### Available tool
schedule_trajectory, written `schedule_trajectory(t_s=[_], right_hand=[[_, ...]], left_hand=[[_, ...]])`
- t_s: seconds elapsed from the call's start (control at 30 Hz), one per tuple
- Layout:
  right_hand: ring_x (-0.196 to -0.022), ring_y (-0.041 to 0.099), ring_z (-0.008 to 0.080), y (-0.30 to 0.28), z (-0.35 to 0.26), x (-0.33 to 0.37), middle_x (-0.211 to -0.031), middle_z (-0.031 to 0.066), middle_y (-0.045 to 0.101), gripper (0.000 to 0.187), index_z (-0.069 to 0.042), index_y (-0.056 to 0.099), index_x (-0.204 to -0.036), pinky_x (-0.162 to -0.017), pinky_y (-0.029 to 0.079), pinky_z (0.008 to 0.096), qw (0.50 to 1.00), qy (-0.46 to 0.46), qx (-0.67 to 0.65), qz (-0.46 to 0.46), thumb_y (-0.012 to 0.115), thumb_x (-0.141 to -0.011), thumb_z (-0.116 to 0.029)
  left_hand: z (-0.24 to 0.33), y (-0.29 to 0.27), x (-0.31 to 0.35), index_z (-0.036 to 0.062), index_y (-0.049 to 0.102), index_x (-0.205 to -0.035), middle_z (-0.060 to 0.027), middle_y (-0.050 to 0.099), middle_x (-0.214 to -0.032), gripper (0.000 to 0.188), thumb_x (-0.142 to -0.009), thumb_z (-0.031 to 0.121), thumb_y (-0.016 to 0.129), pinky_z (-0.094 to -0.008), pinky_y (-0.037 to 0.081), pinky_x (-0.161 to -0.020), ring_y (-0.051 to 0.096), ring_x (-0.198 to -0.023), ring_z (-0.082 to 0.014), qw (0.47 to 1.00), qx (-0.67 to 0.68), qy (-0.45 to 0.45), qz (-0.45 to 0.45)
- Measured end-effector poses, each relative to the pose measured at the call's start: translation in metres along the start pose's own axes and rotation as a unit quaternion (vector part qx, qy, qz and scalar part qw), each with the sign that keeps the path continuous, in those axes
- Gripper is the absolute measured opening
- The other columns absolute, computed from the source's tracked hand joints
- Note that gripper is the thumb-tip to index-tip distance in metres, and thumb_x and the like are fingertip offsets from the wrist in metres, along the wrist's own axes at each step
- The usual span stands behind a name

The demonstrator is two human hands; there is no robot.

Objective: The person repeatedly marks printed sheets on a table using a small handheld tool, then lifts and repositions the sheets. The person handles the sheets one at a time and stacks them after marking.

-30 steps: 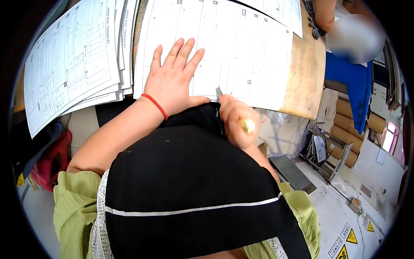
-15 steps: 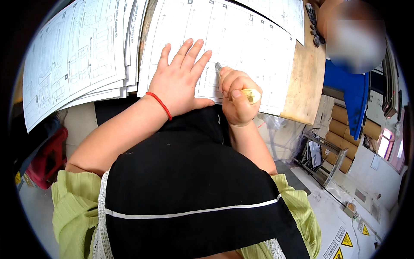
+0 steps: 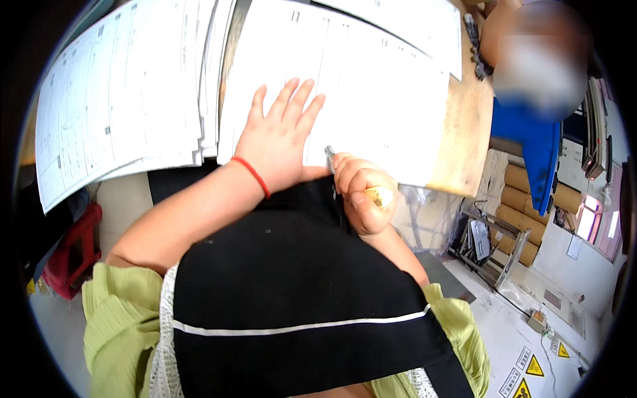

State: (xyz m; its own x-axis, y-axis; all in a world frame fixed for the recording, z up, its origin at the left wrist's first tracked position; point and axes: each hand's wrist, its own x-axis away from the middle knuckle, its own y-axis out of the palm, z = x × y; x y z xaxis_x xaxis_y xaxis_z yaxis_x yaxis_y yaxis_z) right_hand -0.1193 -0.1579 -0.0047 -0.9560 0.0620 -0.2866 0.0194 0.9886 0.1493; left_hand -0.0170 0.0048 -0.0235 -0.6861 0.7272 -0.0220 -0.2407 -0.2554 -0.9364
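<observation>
My left hand [image 3: 273, 147] lies flat on a large white printed sheet [image 3: 385, 99], its fingers spread and thumb out to the right. A red cord bracelet [image 3: 252, 176] circles that wrist. Close by on the right, my right hand [image 3: 363, 192] is closed in a fist around a short hand tool [image 3: 379, 197] with a rounded yellowish end. The tool's grey metal tip [image 3: 329, 152] pokes out past the fingers at the sheet's near edge, beside my left thumb. Most of the tool is hidden in the fist, so its exact kind does not show.
A stack of printed sheets [image 3: 119, 99] lies to the left, and another sheet [image 3: 411, 26] at the far side. The wooden table edge [image 3: 464, 152] shows at right. Another person [image 3: 541, 60] is at the far right. A red stool [image 3: 73, 255] stands below left.
My right hand has drawn toward me with the tool, from over the sheet to its near edge. My left hand stays spread on the paper; the view has shifted slightly.
</observation>
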Motion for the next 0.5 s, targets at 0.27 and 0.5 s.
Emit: schedule_trajectory(t_s=[0.27, 0.5], right_hand=[[-0.062, 0.037, 0.0192, -0.035, 0.045, -0.124, -0.061, 0.008, 0.045, 0.023, -0.008, 0.038, -0.058, -0.069, 0.036, 0.0378, 0.976, -0.004, -0.149, 0.16, 0.045, -0.08, -0.007], [-0.06, 0.036, 0.0174, -0.039, 0.064, -0.179, -0.058, 0.0074, 0.043, 0.02, -0.008, 0.036, -0.056, -0.064, 0.036, 0.0362, 0.97, -0.029, -0.147, 0.191, 0.043, -0.074, -0.002]], left_hand=[[-0.004, -0.001, -0.002, 0.0043, 0.029, -0.157, -0.0162, 0.024, -0.165, 0.116, -0.074, 0.076, 0.067, -0.0583, 0.01, -0.122, 0.018, -0.154, -0.0302, 1.0, 0.013, 0.01, -0.02], [-0.006, -0.003, 0.0, 0.0035, 0.03, -0.156, -0.0166, 0.025, -0.164, 0.115, -0.075, 0.076, 0.065, -0.0589, 0.011, -0.121, 0.019, -0.153, -0.0309, 0.999, 0.023, 0.022, -0.014]])
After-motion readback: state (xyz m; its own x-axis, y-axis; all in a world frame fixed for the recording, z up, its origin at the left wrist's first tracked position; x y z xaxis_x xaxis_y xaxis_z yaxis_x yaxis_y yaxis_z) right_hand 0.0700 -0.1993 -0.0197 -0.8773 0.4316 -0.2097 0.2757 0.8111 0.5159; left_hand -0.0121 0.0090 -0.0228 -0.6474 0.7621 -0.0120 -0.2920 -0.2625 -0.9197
